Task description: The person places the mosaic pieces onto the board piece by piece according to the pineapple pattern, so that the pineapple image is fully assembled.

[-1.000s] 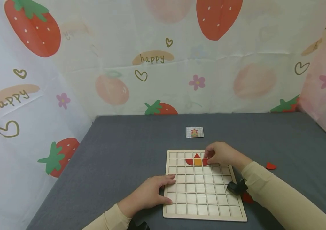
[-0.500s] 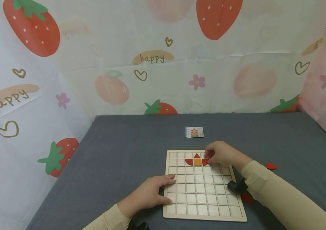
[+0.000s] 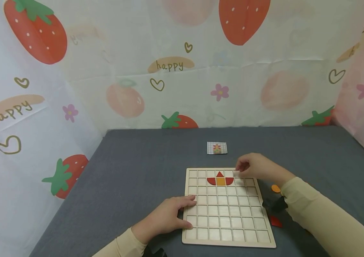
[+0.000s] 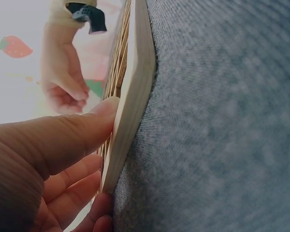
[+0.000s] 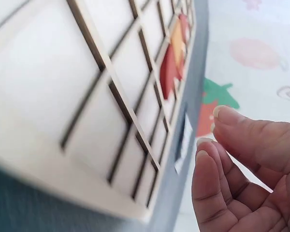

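Observation:
A pale wooden grid board (image 3: 214,210) lies on the grey cloth. Near its far edge, a red triangle (image 3: 219,174) stands above an orange square (image 3: 221,181), flanked by a left red quarter-round (image 3: 211,181) and a right red quarter-round (image 3: 229,181). My left hand (image 3: 166,216) rests at the board's left edge, thumb and fingers spread apart. In the left wrist view, the thumb (image 4: 99,121) presses on the rim. My right hand (image 3: 259,166) hovers over the board's far right corner, fingers loosely bent; in the right wrist view nothing shows between thumb and fingertips.
Beyond the board lies a small printed card (image 3: 217,148) with a coloured figure on a grid. An orange rounded piece (image 3: 276,188) and a red piece (image 3: 276,221) lie right of the board, close to the right sleeve (image 3: 326,214). A strawberry-print curtain (image 3: 246,103) hangs behind.
My right hand has let go of the right red quarter-round and moved up and right from it. The orange rounded piece has come into view by the sleeve. My left hand stays put.

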`<state>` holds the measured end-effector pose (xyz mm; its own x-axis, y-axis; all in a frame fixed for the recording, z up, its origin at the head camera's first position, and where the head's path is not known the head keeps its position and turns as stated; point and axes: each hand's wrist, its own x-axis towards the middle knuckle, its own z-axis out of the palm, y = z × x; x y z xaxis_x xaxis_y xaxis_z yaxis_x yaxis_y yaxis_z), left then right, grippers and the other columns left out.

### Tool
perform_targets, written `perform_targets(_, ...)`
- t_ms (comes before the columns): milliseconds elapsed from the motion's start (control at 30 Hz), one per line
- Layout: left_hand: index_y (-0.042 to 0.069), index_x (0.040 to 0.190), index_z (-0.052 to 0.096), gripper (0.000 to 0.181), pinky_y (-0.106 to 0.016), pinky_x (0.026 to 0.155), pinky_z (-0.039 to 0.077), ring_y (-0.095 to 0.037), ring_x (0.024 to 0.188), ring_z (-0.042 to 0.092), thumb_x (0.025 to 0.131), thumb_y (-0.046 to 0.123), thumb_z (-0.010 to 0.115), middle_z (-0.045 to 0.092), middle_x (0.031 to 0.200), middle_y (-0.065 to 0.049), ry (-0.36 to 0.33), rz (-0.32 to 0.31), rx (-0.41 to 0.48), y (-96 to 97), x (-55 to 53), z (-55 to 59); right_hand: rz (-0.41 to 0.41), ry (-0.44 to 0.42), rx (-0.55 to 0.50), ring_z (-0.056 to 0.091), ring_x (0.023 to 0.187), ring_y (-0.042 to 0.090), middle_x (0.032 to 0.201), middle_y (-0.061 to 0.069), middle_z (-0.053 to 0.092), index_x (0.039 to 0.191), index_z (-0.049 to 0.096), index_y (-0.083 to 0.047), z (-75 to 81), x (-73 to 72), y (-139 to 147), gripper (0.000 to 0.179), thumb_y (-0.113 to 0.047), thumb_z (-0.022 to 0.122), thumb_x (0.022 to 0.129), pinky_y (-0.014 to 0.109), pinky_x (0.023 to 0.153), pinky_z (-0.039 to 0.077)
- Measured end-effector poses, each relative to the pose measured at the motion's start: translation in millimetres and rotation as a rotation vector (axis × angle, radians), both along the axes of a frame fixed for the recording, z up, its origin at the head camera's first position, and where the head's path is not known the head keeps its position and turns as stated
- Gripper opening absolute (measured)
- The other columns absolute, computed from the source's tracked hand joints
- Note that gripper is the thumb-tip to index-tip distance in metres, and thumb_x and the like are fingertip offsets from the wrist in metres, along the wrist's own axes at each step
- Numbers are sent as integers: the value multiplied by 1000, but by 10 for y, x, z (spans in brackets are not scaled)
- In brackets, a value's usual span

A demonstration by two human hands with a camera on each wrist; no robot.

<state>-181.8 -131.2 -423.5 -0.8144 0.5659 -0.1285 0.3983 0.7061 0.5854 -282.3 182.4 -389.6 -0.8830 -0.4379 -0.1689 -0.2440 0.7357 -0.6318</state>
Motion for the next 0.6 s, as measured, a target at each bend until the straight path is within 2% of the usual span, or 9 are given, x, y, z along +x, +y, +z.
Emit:
perform_targets(300, 17, 131, 52, 67, -37, 100, 33, -16, 127, 39, 71, 33, 77, 44, 138, 9, 5, -1, -4, 0, 1, -9, 7, 13, 3, 55, 76, 16, 83, 0, 60, 92, 64, -8, 156, 87, 334, 12, -13, 68, 82, 31, 67, 46)
perform_targets(600, 18, 131, 52, 67, -38, 100, 33, -15, 127, 39, 71, 33, 77, 43, 138, 10, -2, 6, -4, 1, -6, -17, 29, 3, 15, 56, 76, 15, 85, 0, 61, 94, 64, -6, 148, 157, 650, 16, -14, 69, 81, 31, 66, 46)
